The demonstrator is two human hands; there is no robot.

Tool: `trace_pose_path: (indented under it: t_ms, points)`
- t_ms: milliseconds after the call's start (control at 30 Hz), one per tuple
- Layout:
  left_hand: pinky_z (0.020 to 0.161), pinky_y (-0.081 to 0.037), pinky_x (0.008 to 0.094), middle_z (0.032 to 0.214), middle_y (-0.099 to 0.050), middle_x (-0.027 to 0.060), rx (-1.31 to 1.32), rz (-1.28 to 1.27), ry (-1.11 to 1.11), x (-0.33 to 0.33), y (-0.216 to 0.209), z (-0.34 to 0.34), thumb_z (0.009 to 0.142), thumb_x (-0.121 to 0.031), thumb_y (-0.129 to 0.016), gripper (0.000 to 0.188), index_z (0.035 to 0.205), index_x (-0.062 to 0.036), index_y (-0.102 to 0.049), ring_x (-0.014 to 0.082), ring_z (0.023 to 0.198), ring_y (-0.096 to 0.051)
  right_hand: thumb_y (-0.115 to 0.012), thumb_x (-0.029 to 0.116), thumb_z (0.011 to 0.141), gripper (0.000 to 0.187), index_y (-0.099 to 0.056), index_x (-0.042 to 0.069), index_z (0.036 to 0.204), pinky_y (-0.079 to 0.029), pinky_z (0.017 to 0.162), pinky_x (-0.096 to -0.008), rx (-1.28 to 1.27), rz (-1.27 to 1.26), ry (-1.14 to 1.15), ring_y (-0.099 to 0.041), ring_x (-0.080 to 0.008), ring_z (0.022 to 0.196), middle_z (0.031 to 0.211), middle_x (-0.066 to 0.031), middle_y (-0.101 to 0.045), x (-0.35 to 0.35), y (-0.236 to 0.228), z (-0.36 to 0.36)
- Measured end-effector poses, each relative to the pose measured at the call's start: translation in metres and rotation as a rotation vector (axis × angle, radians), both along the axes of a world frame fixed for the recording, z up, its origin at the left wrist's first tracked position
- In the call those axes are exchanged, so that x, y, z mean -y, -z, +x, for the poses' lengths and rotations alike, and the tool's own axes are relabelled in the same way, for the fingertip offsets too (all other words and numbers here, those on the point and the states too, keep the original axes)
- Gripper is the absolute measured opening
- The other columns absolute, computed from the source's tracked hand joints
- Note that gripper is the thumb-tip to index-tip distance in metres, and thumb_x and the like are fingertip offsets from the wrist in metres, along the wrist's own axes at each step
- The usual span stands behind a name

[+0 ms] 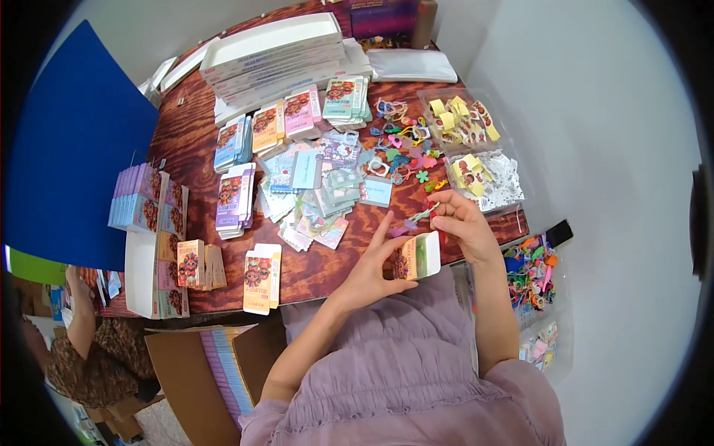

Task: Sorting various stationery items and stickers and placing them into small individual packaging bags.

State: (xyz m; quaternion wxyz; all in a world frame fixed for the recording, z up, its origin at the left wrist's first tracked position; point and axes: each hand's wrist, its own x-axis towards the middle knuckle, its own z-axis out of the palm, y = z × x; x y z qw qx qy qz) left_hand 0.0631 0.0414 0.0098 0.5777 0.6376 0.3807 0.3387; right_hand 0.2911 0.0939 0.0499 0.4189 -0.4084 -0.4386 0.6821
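Near the table's front edge, my left hand (367, 269) holds a small orange carton (406, 260) between thumb and fingers. The carton is tilted, its open end toward the right, with something green showing inside. Just above it my right hand (470, 229) is pinched on a small colourful hair tie (423, 214), partly hidden by the fingers. Beyond that hand lies a loose pile of colourful hair ties (400, 152). Left of the pile spread many pastel printed cards (327, 197).
Stacks of flat cartons in blue (233, 141), pink (302, 111) and purple (236, 199) ring the cards. A clear tray (513, 137) holds yellow-and-white pieces. Filled display boxes (172, 223) stand left. An open brown carton (178, 372) sits below; another person's arm (80, 312) shows far left.
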Motion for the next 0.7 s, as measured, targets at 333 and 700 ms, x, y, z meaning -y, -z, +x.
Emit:
trace_pose_path:
  t_ms: [333,700]
  points:
    - [0.102,-0.048,0.0351,0.166,-0.012,0.0114,0.028,0.043,0.061,-0.016,-0.01,0.007,0.072,-0.005,-0.084,0.079,0.142,-0.0044,-0.049,0.0228,0.142,-0.04,-0.067,0.003,0.089,0.028,-0.06,0.003,0.116,-0.049,0.078,-0.0229,-0.237,-0.062,-0.036,-0.062,-0.0096,0.087,0.093,-0.0022,-0.065,-0.007,-0.004,-0.001]
    - [0.093,-0.049,0.0385,0.119,-0.06,0.0153,-0.377,0.105,-0.327,0.022,-0.024,-0.032,0.073,-0.016,-0.083,0.067,0.13,-0.0021,-0.052,0.0307,0.109,-0.06,-0.072,0.003,0.086,0.009,-0.068,0.0,0.093,-0.046,0.071,-0.0215,0.258,0.233,0.134,-0.057,-0.0087,0.076,0.088,-0.0006,-0.06,-0.001,-0.018,-0.019]
